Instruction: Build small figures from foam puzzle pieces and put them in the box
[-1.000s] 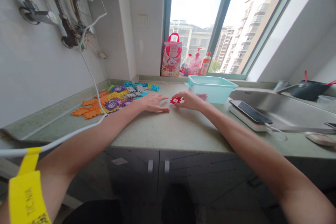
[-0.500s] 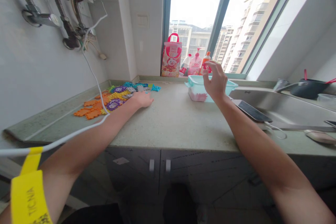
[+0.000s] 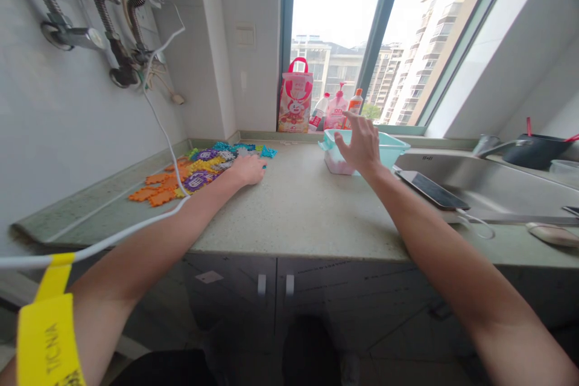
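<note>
My left hand (image 3: 250, 170) rests at the right edge of a heap of flat, notched interlocking toy pieces (image 3: 205, 166) in orange, yellow, purple, grey and teal. Its fingers are bent down, and a bit of a teal toy piece shows at the fingertips; the rest is hidden by the hand. Another teal piece (image 3: 268, 152) lies just beyond. Over the near side of a light turquoise plastic bin (image 3: 392, 146) hovers my right hand (image 3: 362, 143), open, fingers apart and holding nothing. Pinkish pieces (image 3: 338, 164) show through the bin's wall.
A white cable (image 3: 136, 232) with a yellow tag (image 3: 50, 338) crosses over my left forearm. Right of the bin, a phone (image 3: 434, 189) lies at the edge of the steel sink (image 3: 506, 187). A pink bag (image 3: 295, 102) and several bottles (image 3: 335, 110) line the windowsill.
My right hand has let go of a small red piece, spread its fingers and moved slightly left and down over the bin. A teal piece now shows at my left fingertips.
</note>
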Demonstrator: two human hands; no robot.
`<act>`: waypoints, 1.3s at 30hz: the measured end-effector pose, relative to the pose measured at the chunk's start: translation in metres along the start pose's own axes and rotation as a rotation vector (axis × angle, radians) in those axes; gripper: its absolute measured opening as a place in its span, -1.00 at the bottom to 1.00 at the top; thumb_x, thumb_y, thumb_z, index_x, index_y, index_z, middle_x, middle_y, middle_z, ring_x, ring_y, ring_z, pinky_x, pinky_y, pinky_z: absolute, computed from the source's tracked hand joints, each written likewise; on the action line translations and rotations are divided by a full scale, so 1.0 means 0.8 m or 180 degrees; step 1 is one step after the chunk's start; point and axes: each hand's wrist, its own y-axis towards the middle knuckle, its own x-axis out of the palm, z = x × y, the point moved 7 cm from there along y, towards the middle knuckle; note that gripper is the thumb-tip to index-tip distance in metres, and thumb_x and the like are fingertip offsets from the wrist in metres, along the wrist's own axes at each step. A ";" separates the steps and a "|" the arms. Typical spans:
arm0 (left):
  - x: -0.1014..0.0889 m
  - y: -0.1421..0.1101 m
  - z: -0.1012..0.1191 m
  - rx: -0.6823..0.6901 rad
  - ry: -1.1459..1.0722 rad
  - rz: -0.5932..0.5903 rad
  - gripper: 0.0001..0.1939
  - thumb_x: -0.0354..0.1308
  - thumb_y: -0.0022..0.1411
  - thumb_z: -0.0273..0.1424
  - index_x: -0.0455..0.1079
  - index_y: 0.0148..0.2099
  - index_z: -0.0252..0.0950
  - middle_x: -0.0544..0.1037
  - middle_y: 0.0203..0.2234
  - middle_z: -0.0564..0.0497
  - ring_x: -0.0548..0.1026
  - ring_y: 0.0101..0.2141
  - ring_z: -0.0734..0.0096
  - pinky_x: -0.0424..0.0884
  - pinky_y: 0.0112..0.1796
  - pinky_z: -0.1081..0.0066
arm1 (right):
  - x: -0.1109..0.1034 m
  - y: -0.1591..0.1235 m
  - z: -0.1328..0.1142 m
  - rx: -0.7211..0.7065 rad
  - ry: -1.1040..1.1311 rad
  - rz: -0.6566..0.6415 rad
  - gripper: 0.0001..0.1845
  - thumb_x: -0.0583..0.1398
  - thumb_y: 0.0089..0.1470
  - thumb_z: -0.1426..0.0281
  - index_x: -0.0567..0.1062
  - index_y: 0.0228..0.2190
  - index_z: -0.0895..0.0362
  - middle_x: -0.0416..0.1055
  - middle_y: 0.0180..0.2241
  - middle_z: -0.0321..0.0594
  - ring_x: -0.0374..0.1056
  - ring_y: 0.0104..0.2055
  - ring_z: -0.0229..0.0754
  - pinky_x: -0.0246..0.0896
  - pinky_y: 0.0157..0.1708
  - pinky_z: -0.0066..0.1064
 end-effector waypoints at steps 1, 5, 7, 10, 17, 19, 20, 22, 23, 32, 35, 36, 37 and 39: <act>0.000 0.001 0.001 0.0036 -0.0006 0.0027 -0.50 -0.05 0.53 -0.27 0.50 0.37 -0.17 0.53 0.31 -0.27 0.51 0.25 -0.18 0.42 0.20 -0.10 | 0.003 -0.002 -0.010 -0.0171 0.0109 -0.0056 -0.36 0.13 0.36 0.21 0.32 0.40 0.04 0.42 0.32 0.06 0.32 0.31 0.29 0.28 0.26 0.21; -0.002 0.003 0.007 0.0213 -0.0033 0.0086 -0.54 -0.02 0.52 -0.33 0.54 0.31 -0.16 0.61 0.24 -0.21 0.57 0.20 -0.13 0.44 0.18 -0.04 | 0.018 -0.015 -0.055 -0.0887 0.0530 -0.0412 -0.36 0.15 0.34 0.32 0.33 0.40 0.06 0.35 0.39 0.04 0.28 0.40 0.21 0.21 0.37 0.13; -0.004 0.003 0.012 0.0321 -0.0058 0.0138 -0.55 0.01 0.52 -0.32 0.55 0.30 -0.15 0.63 0.22 -0.18 0.59 0.19 -0.11 0.44 0.18 0.00 | 0.026 -0.022 -0.071 -0.1102 0.0706 -0.0560 -0.36 0.17 0.33 0.36 0.35 0.40 0.07 0.35 0.40 0.04 0.29 0.40 0.20 0.22 0.37 0.12; -0.006 0.003 0.021 0.0567 -0.0138 0.0226 -0.56 0.03 0.53 -0.29 0.55 0.31 -0.12 0.63 0.23 -0.12 0.58 0.20 -0.01 0.43 0.20 0.12 | 0.042 -0.030 -0.082 -0.1206 0.0934 -0.0761 -0.36 0.20 0.32 0.36 0.37 0.39 0.03 0.36 0.40 0.03 0.30 0.40 0.16 0.23 0.38 0.12; -0.006 0.000 0.055 0.1693 -0.1142 0.0480 -0.59 0.15 0.45 -0.35 0.58 0.26 -0.14 0.71 0.10 -0.03 0.65 0.05 0.21 0.49 0.10 0.35 | 0.079 -0.044 -0.074 -0.1124 0.1227 -0.1460 -0.50 0.23 0.34 0.32 0.53 0.26 0.08 0.49 0.28 0.05 0.46 0.28 0.11 0.33 0.33 0.04; -0.004 -0.001 0.061 0.1853 -0.1405 0.0517 -0.58 0.17 0.43 -0.36 0.56 0.28 -0.13 0.72 0.08 -0.02 0.67 -0.02 0.25 0.51 0.06 0.37 | 0.089 -0.048 -0.069 -0.0980 0.1227 -0.1684 -0.50 0.26 0.34 0.32 0.54 0.26 0.09 0.55 0.22 0.04 0.52 0.20 0.08 0.40 0.26 0.00; -0.004 -0.002 0.063 0.1921 -0.1531 0.0528 -0.57 0.18 0.43 -0.36 0.55 0.29 -0.14 0.71 0.09 -0.02 0.67 -0.03 0.27 0.52 0.05 0.38 | 0.093 -0.050 -0.067 -0.0904 0.1220 -0.1779 -0.50 0.27 0.33 0.32 0.54 0.26 0.09 0.58 0.18 0.03 0.54 0.16 0.07 0.42 0.23 -0.02; -0.003 -0.002 0.067 0.2015 -0.1749 0.0545 -0.56 0.19 0.43 -0.34 0.53 0.30 -0.17 0.69 0.13 -0.04 0.67 -0.02 0.28 0.53 0.05 0.38 | 0.101 -0.054 -0.065 -0.0773 0.1238 -0.1944 -0.49 0.30 0.32 0.33 0.54 0.26 0.08 0.60 0.15 0.03 0.56 0.12 0.05 0.44 0.19 -0.05; -0.003 -0.003 0.068 0.2033 -0.1816 0.0553 -0.56 0.20 0.43 -0.32 0.53 0.30 -0.19 0.68 0.14 -0.05 0.66 0.00 0.28 0.54 0.05 0.37 | 0.104 -0.056 -0.066 -0.0725 0.1264 -0.2015 -0.48 0.31 0.31 0.32 0.54 0.27 0.08 0.60 0.15 0.03 0.56 0.12 0.05 0.44 0.19 -0.06; -0.004 -0.004 0.072 0.1853 -0.1742 0.0387 -0.66 0.16 0.46 -0.25 0.60 0.16 -0.18 0.71 0.06 -0.01 0.64 0.01 0.24 0.52 0.07 0.34 | 0.118 -0.077 -0.085 -0.0531 0.1538 -0.2967 -0.57 0.32 0.32 0.23 0.66 0.17 0.05 0.61 0.21 -0.08 0.53 0.22 0.03 0.34 0.30 -0.16; -0.005 -0.006 0.073 0.1845 -0.1663 0.0401 -0.65 0.15 0.47 -0.24 0.59 0.18 -0.17 0.71 0.07 -0.02 0.63 0.03 0.23 0.49 0.09 0.34 | 0.116 -0.075 -0.083 -0.0408 0.1485 -0.2972 -0.57 0.33 0.32 0.21 0.69 0.14 0.04 0.65 0.16 -0.10 0.56 0.17 0.02 0.38 0.23 -0.21; -0.006 -0.007 0.073 0.1847 -0.1615 0.0412 -0.64 0.15 0.47 -0.23 0.59 0.19 -0.18 0.71 0.08 -0.03 0.63 0.04 0.22 0.48 0.11 0.34 | 0.115 -0.075 -0.082 -0.0389 0.1457 -0.2975 -0.58 0.33 0.32 0.21 0.69 0.14 0.05 0.66 0.14 -0.10 0.58 0.15 0.02 0.39 0.21 -0.23; -0.007 -0.007 0.073 0.1834 -0.1553 0.0423 -0.62 0.15 0.47 -0.22 0.58 0.21 -0.19 0.70 0.08 -0.05 0.63 0.05 0.21 0.47 0.12 0.33 | 0.115 -0.075 -0.081 -0.0381 0.1432 -0.2983 -0.58 0.32 0.32 0.21 0.69 0.14 0.05 0.67 0.12 -0.11 0.58 0.12 0.01 0.40 0.18 -0.24; -0.006 -0.007 0.072 0.1773 -0.1407 0.0401 -0.58 0.15 0.48 -0.18 0.56 0.25 -0.20 0.69 0.10 -0.09 0.62 0.08 0.17 0.45 0.13 0.31 | 0.114 -0.074 -0.081 -0.0387 0.1386 -0.2994 -0.58 0.32 0.33 0.20 0.69 0.13 0.05 0.69 0.08 -0.12 0.59 0.07 0.00 0.41 0.14 -0.26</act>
